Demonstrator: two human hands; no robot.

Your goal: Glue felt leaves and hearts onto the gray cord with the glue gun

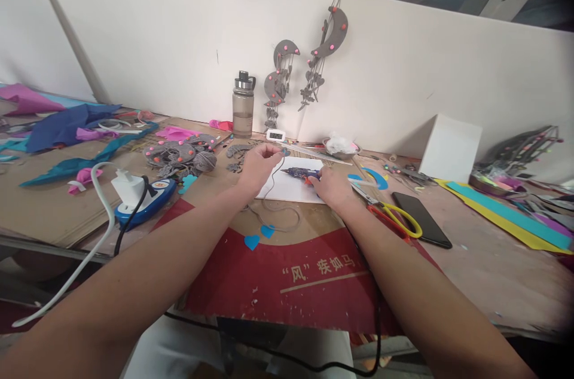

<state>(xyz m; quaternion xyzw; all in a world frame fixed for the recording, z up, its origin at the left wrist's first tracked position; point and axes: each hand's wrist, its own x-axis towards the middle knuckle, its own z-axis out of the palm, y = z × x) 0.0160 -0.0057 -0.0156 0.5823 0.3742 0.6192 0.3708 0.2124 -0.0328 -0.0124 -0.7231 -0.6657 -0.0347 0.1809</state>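
My left hand [258, 167] pinches a grey yarn strand [273, 179] between thumb and fingertips, and a small blue piece [285, 152] shows at the fingertips. The strand hangs down and loops over the cardboard. My right hand [334, 188] is closed around a dark hot glue gun [298, 173], its nozzle pointing left over a white sheet [291, 189]. A black cord runs down beside my right forearm. Two blue heart cutouts [252, 242] lie on the red and brown cardboard [215, 271], nearer to me than the sheet.
Yellow-and-red scissors [401, 219] and a black phone [421, 220] lie right. Left are a blue power strip [150, 202] and grey felt pieces [179, 155]. A water bottle [243, 107] stands behind. Grey moon hangings [334, 32] hang on the white wall.
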